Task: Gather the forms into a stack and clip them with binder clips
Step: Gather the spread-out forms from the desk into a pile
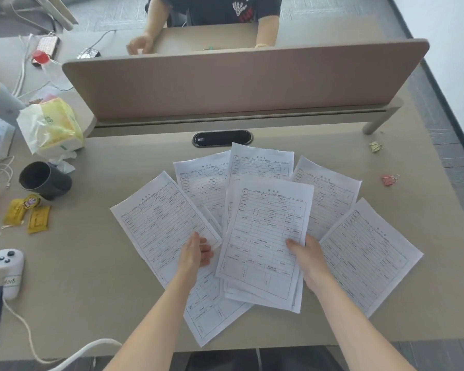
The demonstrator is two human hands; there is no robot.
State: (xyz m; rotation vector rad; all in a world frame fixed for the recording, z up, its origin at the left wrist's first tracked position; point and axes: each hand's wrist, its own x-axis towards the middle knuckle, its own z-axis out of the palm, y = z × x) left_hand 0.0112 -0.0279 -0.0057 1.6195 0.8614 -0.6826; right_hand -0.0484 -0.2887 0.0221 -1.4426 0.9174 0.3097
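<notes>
Several printed forms lie fanned out on the desk. A small stack of forms [265, 231] sits in the middle on top of the fan, and my right hand [306, 253] grips its right edge, thumb on top. My left hand [196, 251] rests on the lower corner of the left form [158, 218], fingers under its edge. Other single forms lie at the far right [373, 253], back right [330, 194], back middle [263, 162] and near front [212, 311]. A yellow binder clip [375, 146] and a pink binder clip [389, 180] lie apart at the right of the desk.
A brown divider panel [239, 81] runs across the back, with another person seated behind it. At the left stand a black cup [44, 180], a tissue pack [51, 124], yellow sachets [27, 214] and a white controller [7, 271] with a cord.
</notes>
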